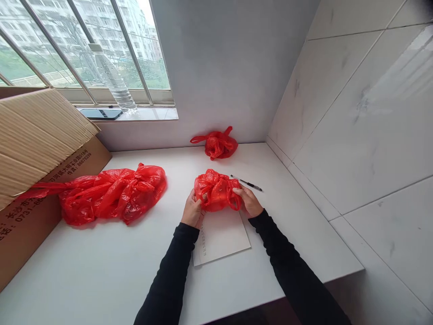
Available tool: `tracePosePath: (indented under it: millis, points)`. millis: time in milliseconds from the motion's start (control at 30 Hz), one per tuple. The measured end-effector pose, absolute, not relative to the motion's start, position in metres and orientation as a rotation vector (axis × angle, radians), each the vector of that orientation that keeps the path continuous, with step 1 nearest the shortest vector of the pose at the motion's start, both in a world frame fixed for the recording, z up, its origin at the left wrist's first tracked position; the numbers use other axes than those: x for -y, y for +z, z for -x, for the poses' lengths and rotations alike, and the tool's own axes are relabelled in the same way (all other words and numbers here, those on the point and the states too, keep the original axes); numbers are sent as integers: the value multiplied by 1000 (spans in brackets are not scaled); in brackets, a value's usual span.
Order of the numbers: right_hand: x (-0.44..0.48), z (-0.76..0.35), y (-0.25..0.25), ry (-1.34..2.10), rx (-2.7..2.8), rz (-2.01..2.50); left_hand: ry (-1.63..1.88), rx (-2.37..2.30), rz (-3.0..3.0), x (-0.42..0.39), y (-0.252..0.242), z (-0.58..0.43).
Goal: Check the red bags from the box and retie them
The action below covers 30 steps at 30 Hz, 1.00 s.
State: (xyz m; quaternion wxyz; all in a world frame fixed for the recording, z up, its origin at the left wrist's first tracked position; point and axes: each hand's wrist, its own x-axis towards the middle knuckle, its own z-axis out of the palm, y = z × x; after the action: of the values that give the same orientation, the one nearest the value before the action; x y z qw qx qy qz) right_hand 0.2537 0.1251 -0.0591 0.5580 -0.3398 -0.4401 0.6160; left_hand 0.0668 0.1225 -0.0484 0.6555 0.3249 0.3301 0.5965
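Between my two hands is a crumpled red plastic bag [218, 192], its contents hidden. My left hand [193, 208] is closed on the bag's left side, thumb on top. On the other side, my right hand [249, 201] pinches the bag's right edge. Below the bag lies a white sheet or pad of paper [226, 237] with a column of small printed marks along its left edge; the bag covers its top part. Just beyond my right hand a black pen [246, 183] rests on the white tabletop [287, 216].
A long red plastic bag [111, 194] lies at left against an open cardboard box [77, 158]. Another knotted red bag [219, 145] sits by the back wall. On the window sill stand a water bottle [115, 83] and a flat phone [101, 113]. A tiled wall [368, 135] bounds the right.
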Motion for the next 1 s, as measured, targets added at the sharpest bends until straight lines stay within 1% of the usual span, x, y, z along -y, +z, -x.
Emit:
tracePosePath:
  millis: [167,300,433,533,667,1000]
  points:
    - [-129,-255,-66,1312,1074,874,1212,-752,-650,-120,-42,-64]
    - [-130,-255,-66,1292,1038,948,1141,-720,-732,-118,-40,-64]
    - [-125,-253,-59,1415,1081,799,1210,-731,-797,-119,-44,-65]
    - [-120,-253,-56,1419,1221,721,1219,-757,-791,-119,-45,-65]
    - [-117,-253,-55,1336,1254,795,1144,-827,-820,-116,-44,-66]
    - [-116,-252,-51,1307,1254,889,1253,-690,-735,-120,-49,-65]
